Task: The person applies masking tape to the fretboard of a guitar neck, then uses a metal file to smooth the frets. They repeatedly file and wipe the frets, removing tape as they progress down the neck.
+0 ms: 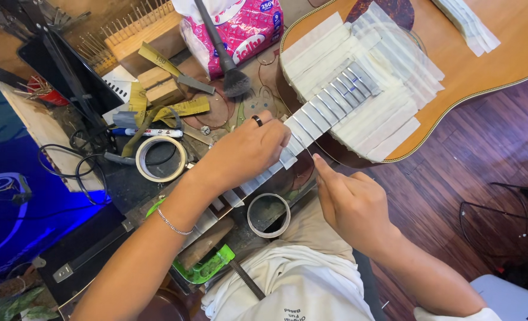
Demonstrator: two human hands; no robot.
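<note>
A guitar [484, 65] lies across a cluttered bench, its neck [288, 156] running down toward the person and covered in strips of pale masking tape. Nearest, just below the neck, sits a tape roll [268, 215]. The right hand [353, 205] rests right of the neck, forefinger pressing a tape edge, holding nothing. The left hand [243, 151] curls over the neck, fingers apparently pinching tape. Left of the neck lies a second roll [160, 159]; beyond it, a brush [225, 56].
</note>
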